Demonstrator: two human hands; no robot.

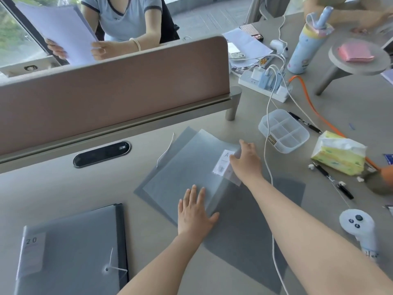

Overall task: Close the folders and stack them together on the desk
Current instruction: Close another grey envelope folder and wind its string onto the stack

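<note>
One head-worn wide camera looks forward and steeply down from close above the desk (212, 273), facing the brown divider (110, 86) that crosses its far side.

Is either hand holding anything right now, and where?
The right hand pinches the open folder's translucent cover at its labelled far edge. The left hand lies flat on it, holding nothing.

We see a see-through grey folder (187, 167) with a white label (223, 162) on the pale grey surface (63, 188). The near left folder (70, 252) is grey with a dark edge. The tissue pack (338, 154) is yellow and green. The far bottle (306, 45) is light blue. One cable (312, 105) is orange.
</note>
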